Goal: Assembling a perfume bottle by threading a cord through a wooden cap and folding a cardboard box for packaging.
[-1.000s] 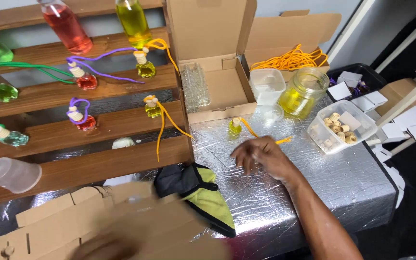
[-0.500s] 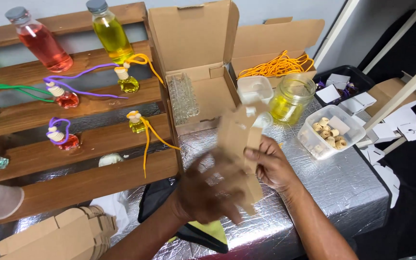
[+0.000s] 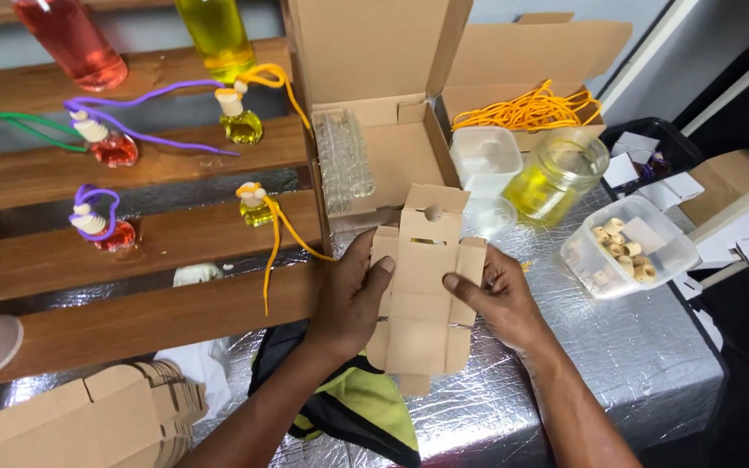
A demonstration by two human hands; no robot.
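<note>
both hands grip a flat, unfolded cardboard box blank point(image 3: 422, 290) above the foil-covered worktop point(image 3: 635, 364): the left hand point(image 3: 353, 299) pinches its left edge, thumb on top, and the right hand point(image 3: 500, 299) pinches its right edge. an open cardboard box point(image 3: 383, 104) holding small glass bottles point(image 3: 344, 160) sits just behind.

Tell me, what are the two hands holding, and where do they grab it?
A flat, unfolded cardboard box blank. The left hand grips its left edge and the right hand its right edge, thumbs on top.
</note>
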